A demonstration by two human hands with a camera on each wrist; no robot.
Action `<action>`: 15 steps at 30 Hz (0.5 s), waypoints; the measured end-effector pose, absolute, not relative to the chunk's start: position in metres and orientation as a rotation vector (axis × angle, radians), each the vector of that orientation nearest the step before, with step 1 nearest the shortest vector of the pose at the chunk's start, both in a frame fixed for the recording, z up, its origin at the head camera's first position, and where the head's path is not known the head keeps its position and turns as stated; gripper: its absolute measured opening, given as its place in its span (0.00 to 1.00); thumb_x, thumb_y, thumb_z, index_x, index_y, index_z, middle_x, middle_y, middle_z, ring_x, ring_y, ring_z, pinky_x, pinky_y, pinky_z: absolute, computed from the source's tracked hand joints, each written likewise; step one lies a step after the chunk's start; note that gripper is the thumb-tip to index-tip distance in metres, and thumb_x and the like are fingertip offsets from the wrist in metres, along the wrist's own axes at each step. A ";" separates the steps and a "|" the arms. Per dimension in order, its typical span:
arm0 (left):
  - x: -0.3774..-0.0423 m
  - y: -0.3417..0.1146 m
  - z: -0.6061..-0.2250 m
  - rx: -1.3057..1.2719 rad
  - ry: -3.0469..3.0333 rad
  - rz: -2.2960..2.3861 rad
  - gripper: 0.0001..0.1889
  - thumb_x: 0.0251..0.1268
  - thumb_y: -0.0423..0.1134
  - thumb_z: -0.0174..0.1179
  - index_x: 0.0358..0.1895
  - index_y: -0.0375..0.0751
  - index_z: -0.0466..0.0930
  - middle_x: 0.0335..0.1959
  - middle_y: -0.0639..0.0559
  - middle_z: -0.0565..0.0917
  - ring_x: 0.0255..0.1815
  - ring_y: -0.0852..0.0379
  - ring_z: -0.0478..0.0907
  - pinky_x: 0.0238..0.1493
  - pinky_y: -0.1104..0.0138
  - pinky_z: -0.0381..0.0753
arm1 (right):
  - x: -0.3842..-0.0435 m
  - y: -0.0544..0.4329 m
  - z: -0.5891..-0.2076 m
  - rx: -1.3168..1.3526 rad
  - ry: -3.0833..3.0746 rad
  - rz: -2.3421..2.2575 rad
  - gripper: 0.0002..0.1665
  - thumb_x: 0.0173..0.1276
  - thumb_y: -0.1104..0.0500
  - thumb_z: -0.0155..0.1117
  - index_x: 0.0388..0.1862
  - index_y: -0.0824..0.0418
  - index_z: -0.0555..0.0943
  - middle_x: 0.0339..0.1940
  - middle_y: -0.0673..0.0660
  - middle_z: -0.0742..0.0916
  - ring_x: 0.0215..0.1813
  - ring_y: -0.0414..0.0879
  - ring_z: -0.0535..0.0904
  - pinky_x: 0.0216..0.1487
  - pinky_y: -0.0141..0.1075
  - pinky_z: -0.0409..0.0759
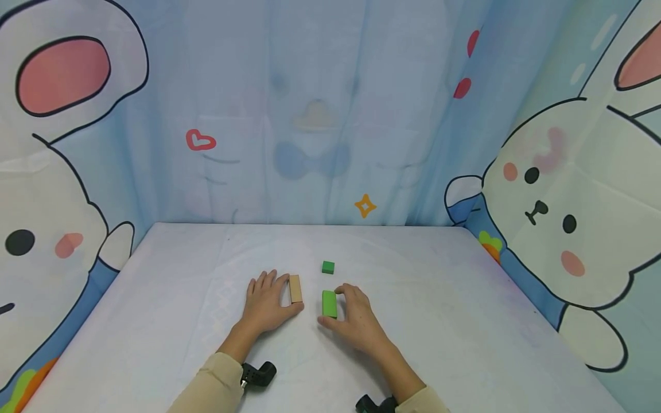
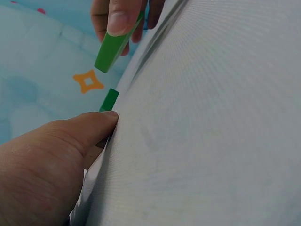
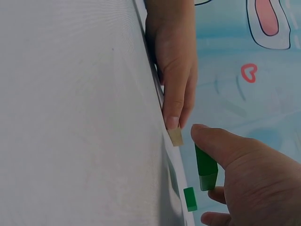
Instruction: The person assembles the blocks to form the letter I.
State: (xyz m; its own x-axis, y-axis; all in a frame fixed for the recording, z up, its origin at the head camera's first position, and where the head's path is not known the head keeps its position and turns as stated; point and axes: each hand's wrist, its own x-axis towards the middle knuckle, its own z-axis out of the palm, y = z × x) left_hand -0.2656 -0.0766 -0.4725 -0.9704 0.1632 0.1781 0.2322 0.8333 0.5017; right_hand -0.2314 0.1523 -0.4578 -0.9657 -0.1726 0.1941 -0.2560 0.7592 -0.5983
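Observation:
My left hand pinches a plain wooden block, its thumb at the near end and its index finger at the far end. The right hand grips a light green rectangular block lengthwise between thumb and index finger. In the left wrist view this green block is tilted, with the thumb across its near end. The right wrist view shows the end of the wooden block by the left fingertips. Beyond the hands, a small dark green block sits on the table, untouched.
A white cloth covers the table, whose far edge meets a light blue curtain printed with cartoon rabbits. Dark wrist-worn cameras are strapped below both hands, one by the left sleeve.

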 end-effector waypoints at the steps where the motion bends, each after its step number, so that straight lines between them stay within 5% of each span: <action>1: -0.266 -0.077 -0.473 -0.312 -2.884 -0.817 0.42 0.62 0.61 0.67 0.74 0.40 0.71 0.77 0.32 0.66 0.81 0.30 0.56 0.80 0.35 0.49 | -0.231 0.152 -0.458 0.348 -2.826 0.990 0.40 0.60 0.45 0.80 0.64 0.61 0.73 0.71 0.65 0.77 0.76 0.64 0.68 0.74 0.62 0.70; 15: -0.266 -0.077 -0.475 -0.319 -2.875 -0.829 0.42 0.62 0.60 0.68 0.74 0.39 0.70 0.77 0.31 0.65 0.81 0.30 0.56 0.80 0.35 0.49 | -0.229 0.152 -0.458 0.342 -2.842 0.995 0.40 0.60 0.45 0.80 0.64 0.61 0.73 0.73 0.65 0.76 0.77 0.65 0.67 0.73 0.63 0.70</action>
State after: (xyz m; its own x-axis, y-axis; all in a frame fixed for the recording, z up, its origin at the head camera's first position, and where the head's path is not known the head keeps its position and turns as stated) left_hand -0.2660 -0.0767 -0.4749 -0.9688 0.1655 0.1845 0.2383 0.8265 0.5101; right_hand -0.2286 0.1516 -0.4582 -0.9683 -0.1748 0.1783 -0.2478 0.7597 -0.6012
